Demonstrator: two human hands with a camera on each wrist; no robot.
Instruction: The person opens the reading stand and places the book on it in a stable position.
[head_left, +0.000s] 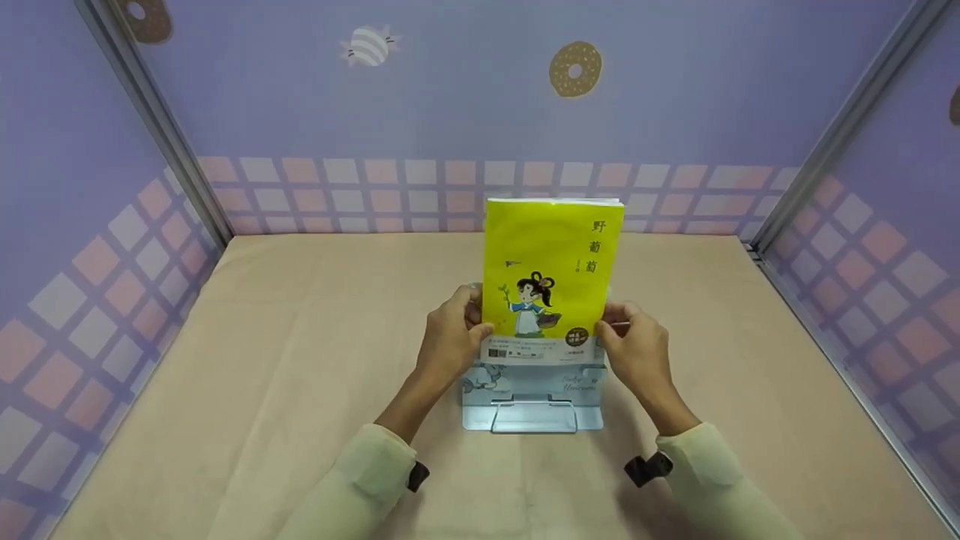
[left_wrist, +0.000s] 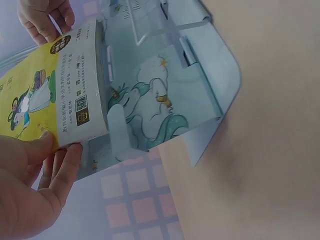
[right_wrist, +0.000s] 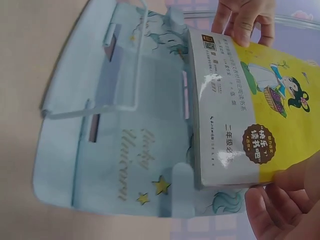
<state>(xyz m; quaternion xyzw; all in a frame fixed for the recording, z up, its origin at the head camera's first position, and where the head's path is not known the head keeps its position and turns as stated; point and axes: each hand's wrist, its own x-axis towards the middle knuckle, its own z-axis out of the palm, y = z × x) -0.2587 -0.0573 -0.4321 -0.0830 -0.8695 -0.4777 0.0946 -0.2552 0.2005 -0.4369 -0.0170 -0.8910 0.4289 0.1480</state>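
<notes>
A yellow book with a white band along its bottom is upright, its front cover showing a drawn girl with a basket. My left hand grips its left edge, thumb on the cover and fingers behind. On the opposite edge my right hand pinches it the same way. Behind and below the book stands a pale blue book stand with unicorn drawings. In the right wrist view, the lower edge of the book lies close to the stand's small upright tabs; whether they touch, I cannot tell.
A wire bracket is at the stand's front, over its base. The stand rests on a cream tablecloth. Purple walls with a pink and white check border enclose the table at the back and both sides.
</notes>
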